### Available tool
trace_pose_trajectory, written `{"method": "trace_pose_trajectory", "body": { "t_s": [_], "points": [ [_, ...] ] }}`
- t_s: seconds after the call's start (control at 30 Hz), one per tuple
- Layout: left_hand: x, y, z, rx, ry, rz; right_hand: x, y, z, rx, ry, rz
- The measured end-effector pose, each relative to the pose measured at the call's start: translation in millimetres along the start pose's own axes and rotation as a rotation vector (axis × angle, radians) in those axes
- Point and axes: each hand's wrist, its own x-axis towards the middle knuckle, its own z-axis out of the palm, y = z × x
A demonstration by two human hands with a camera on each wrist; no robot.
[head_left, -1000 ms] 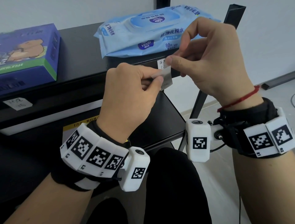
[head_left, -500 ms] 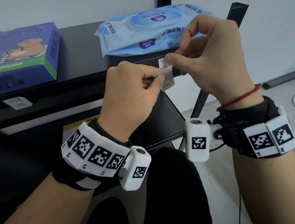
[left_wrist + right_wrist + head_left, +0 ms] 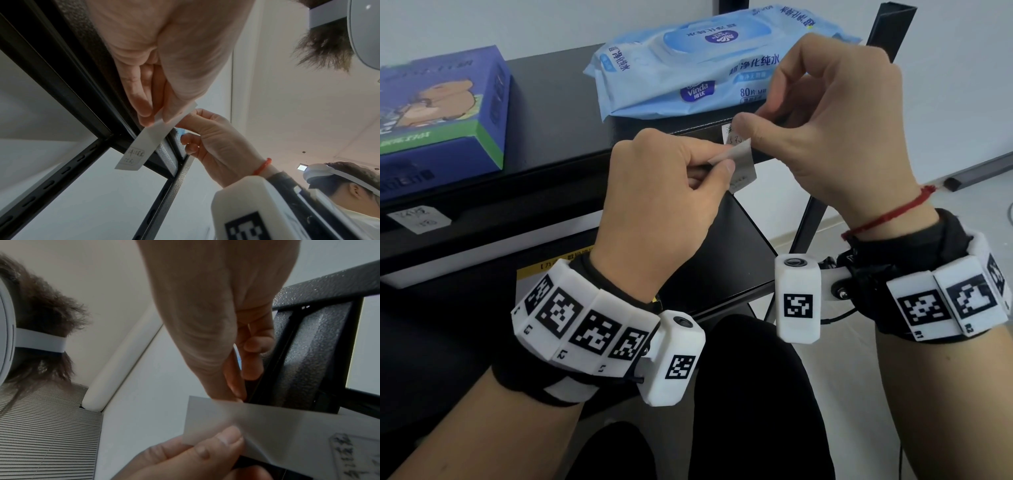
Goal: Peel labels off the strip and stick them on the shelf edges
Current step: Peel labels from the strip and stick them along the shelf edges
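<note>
A short white label strip (image 3: 742,168) hangs in front of the black shelf edge (image 3: 551,185). My left hand (image 3: 722,164) pinches its near end between thumb and forefinger. My right hand (image 3: 743,125) pinches at the strip's upper corner with thumb and forefinger, its other fingers curled. In the left wrist view the strip (image 3: 148,139) dangles from my left hand (image 3: 156,120) and carries one handwritten label (image 3: 133,158) at its lower end. The right wrist view shows my right hand (image 3: 236,394) on the strip's top edge (image 3: 267,418).
One handwritten label (image 3: 417,219) sticks on the shelf edge at the left, another (image 3: 727,135) below the blue wipes pack (image 3: 705,58). A blue box (image 3: 438,102) lies on the top shelf. A black upright post (image 3: 887,37) stands right of my hands, above a lower shelf (image 3: 739,257).
Both hands stay in nearly the same place with the strip between them. My right thumb and forefinger have shifted only slightly at its top corner.
</note>
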Motion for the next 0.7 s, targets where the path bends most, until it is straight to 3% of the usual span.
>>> {"method": "trace_pose_trajectory", "body": {
  "t_s": [0.7],
  "points": [
    [-0.1, -0.1, -2.3, 0.025, -0.017, 0.003, 4.6, 9.0, -2.8, -0.026, -0.026, 0.015]
  ]
}}
